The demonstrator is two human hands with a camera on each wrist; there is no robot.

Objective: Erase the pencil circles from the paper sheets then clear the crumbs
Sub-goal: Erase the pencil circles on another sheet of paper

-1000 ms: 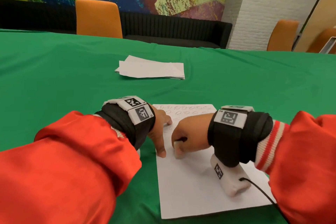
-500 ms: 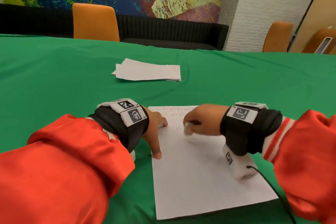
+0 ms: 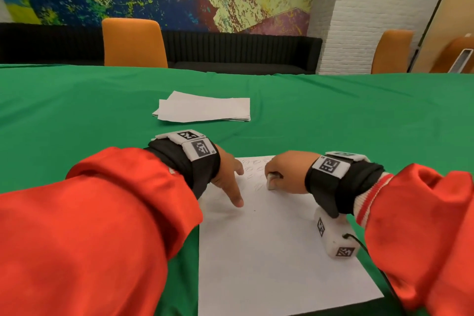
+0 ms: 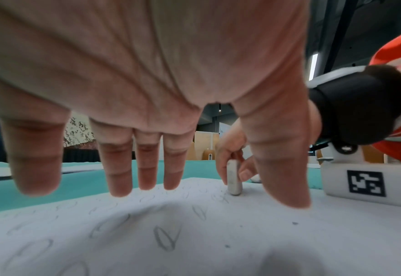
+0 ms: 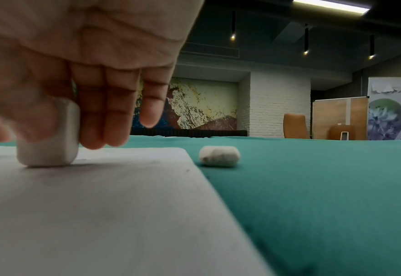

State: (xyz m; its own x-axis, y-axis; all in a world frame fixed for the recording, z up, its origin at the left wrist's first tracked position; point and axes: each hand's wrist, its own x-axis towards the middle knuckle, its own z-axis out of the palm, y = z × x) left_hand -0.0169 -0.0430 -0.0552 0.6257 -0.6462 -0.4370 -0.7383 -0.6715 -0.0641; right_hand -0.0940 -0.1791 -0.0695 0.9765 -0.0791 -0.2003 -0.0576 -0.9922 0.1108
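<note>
A white paper sheet (image 3: 269, 251) lies on the green table in front of me, with faint pencil circles (image 3: 252, 169) along its far part; they show closer as pencil circles (image 4: 165, 238) in the left wrist view. My right hand (image 3: 284, 174) pinches a white eraser (image 3: 271, 182) and presses its end on the paper among the circles. The eraser (image 4: 233, 177) stands upright on the sheet (image 4: 194, 242); it is also the eraser (image 5: 49, 138) on the paper (image 5: 88, 205). My left hand (image 3: 229, 179) rests spread on the sheet's left edge, fingers (image 4: 120, 168) straight, holding it down.
A stack of more paper sheets (image 3: 204, 110) lies farther back on the green table (image 3: 77, 110). A small white lump (image 5: 219, 156) sits on the cloth just past the sheet's right edge. Orange chairs (image 3: 133, 42) stand beyond the table.
My right hand has carried the eraser from the sheet's middle up to its far part, among the circles. The left hand has stayed pressing on the left edge.
</note>
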